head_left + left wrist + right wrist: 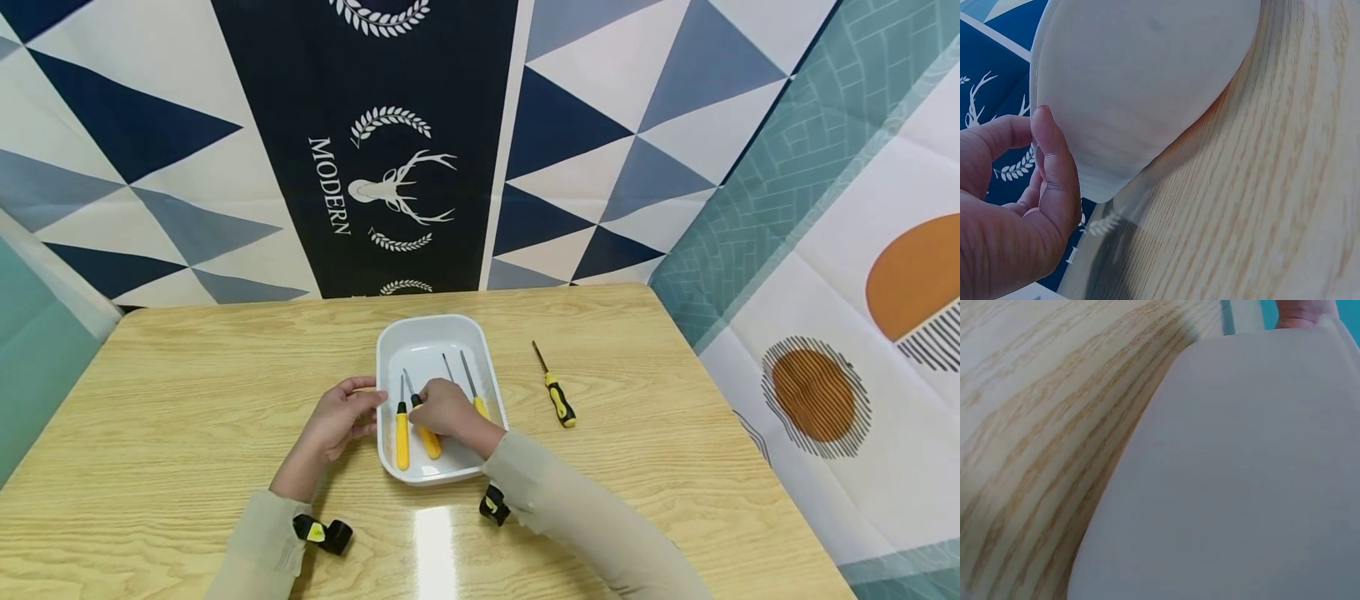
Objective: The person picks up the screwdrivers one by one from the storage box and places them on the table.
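A white rectangular tray [468, 329] stands on the table with several yellow-handled screwdrivers in it. My left hand [341, 417] holds the tray's left rim between thumb and fingers; in the left wrist view the left hand [1041, 187] pinches that edge from the side. Reaching over the tray's near right side, my right hand [450, 408] grips a screwdriver [430, 443] near its black collar. A second screwdriver [402, 437] lies just left of it. To the right is another yellow-handled screwdriver [480, 407], and beside it a thin shaft [447, 367] whose handle my hand hides.
A yellow-and-black screwdriver [558, 400] lies on the wooden table [637, 500] right of the tray, its tip pointing away. Patterned cloth [420, 167] hangs behind the table's far edge and along its right side. The tray's outer wall [1222, 475] fills much of the right wrist view.
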Demonstrator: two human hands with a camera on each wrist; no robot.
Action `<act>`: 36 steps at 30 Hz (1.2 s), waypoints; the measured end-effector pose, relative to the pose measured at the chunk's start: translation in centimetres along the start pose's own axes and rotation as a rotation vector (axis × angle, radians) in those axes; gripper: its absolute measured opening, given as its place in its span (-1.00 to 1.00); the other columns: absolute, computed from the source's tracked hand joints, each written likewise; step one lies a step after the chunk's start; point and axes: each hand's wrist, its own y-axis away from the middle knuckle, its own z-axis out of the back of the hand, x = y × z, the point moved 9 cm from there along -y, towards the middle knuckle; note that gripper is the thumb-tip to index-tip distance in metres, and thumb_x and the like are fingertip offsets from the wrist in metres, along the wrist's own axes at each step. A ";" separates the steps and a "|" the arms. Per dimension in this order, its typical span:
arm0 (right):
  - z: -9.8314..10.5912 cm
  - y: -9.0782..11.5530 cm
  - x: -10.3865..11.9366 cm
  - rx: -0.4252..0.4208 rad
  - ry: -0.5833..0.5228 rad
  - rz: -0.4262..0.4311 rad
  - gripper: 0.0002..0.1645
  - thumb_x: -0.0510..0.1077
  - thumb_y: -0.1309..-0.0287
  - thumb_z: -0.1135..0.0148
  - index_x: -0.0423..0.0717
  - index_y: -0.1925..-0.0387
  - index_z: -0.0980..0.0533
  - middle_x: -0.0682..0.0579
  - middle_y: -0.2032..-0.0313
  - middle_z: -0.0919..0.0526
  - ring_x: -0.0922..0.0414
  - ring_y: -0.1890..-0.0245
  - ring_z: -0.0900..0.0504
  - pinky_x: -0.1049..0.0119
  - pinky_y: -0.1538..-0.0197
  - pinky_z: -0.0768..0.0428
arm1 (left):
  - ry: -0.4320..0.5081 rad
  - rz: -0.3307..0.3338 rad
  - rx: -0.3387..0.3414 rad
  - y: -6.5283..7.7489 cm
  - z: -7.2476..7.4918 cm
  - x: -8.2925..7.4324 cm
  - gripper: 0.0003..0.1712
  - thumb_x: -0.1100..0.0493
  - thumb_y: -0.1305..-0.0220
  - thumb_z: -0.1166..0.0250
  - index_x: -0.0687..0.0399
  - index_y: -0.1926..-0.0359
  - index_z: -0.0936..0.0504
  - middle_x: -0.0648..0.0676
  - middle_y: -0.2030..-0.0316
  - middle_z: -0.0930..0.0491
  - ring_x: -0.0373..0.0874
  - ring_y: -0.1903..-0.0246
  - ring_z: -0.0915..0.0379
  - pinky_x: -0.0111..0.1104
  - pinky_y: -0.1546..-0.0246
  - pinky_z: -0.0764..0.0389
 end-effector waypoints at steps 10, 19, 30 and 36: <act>0.5 -0.3 -0.7 -0.009 -0.072 0.012 -0.65 -0.11 0.08 -0.23 -0.17 0.21 -0.46 0.01 0.42 -0.51 0.19 0.65 -0.46 0.42 0.59 -0.45 | -0.011 0.011 -0.010 0.0 -0.1 0.2 -0.46 0.11 -0.12 -0.20 0.14 -0.11 -0.28 0.05 0.30 -0.57 -0.23 0.47 -0.48 -0.42 0.45 -0.60; 1.5 0.1 -0.4 0.005 -0.088 0.029 -0.65 -0.10 0.04 -0.21 -0.15 0.17 -0.45 0.03 0.48 -0.51 0.19 0.68 -0.46 0.42 0.64 -0.47 | -0.029 0.027 -0.019 -0.3 -0.1 0.0 -0.45 0.09 -0.10 -0.21 0.12 -0.11 -0.29 0.07 0.28 -0.56 -0.21 0.46 -0.48 -0.42 0.43 -0.60; 2.0 -0.1 -0.8 0.013 -0.140 -0.004 -0.61 -0.07 0.03 -0.22 -0.12 0.13 -0.43 0.01 0.49 -0.52 0.18 0.67 -0.48 0.32 0.54 -0.55 | -0.040 0.020 -0.018 -0.1 -0.1 -0.2 -0.44 0.08 -0.11 -0.20 0.13 -0.12 -0.28 0.05 0.28 -0.55 -0.22 0.45 -0.48 -0.41 0.41 -0.61; 2.7 0.3 -0.6 0.002 -0.158 -0.010 -0.60 -0.06 0.04 -0.22 -0.09 0.12 -0.42 0.00 0.46 -0.53 0.16 0.61 -0.51 0.30 0.48 -0.55 | -0.030 0.022 -0.012 0.0 -0.1 -0.1 -0.44 0.10 -0.12 -0.20 0.13 -0.13 -0.26 0.01 0.33 -0.55 -0.23 0.47 -0.47 -0.41 0.42 -0.60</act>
